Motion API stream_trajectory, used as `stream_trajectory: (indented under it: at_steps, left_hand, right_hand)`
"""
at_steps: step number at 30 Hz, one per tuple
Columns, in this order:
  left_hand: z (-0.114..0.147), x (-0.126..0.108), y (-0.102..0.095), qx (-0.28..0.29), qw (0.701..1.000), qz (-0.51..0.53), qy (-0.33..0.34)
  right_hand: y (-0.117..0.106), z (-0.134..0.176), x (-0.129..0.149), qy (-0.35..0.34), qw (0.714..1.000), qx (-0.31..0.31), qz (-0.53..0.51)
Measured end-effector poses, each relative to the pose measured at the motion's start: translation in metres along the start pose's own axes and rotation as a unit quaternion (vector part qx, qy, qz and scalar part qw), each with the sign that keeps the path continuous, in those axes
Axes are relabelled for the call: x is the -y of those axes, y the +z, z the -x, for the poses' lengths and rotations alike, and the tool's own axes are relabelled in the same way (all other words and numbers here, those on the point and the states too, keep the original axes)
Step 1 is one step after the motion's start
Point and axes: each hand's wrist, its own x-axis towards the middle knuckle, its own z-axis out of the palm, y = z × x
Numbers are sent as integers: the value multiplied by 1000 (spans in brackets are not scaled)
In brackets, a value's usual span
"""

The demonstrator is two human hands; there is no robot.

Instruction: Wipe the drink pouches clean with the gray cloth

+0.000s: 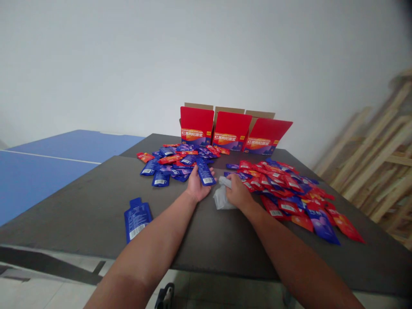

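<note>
My left hand [197, 187] is palm up at the middle of the table and holds a blue pouch [205, 172] with a barcode label. To its right, my right hand [238, 192] is closed round a crumpled, whitish piece of cloth or thin sheet [222, 198]; I cannot tell which. Behind my left hand lies a pile of blue and red pouches [170, 159]. A larger pile of red and blue pouches [289, 184] spreads out beside my right hand. One single blue pouch [137, 219] lies apart, left of my left forearm.
Three open red and purple cartons [197, 124] stand in a row at the back of the dark table [96, 193], flaps raised. A blue table [90, 148] adjoins on the left. Wooden planks [383, 159] lean at the right, and a pale wall rises behind.
</note>
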Motion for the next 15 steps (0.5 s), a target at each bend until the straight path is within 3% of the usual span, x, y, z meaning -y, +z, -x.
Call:
stream_trajectory:
  at_steps: [3,7,9,12,15]
  left_hand:
    - [1,-4,-2,22,999,1,-29]
    - [4,-4,-2,70,993,-14,-98]
    - [6,-3,-1,86,988,-31,-125]
    - [9,-1,0,109,983,-55,-140]
    - [12,2,1,138,973,-84,-162]
  right_hand:
    - [-11,-1,-4,-51,996,-71,-31]
    - [-12,3,3,-210,975,-27,-70]
    - [-8,5,10,-254,965,-4,-67]
    - [-4,5,18,-266,963,11,-41]
    - [-3,6,21,-231,973,13,-7]
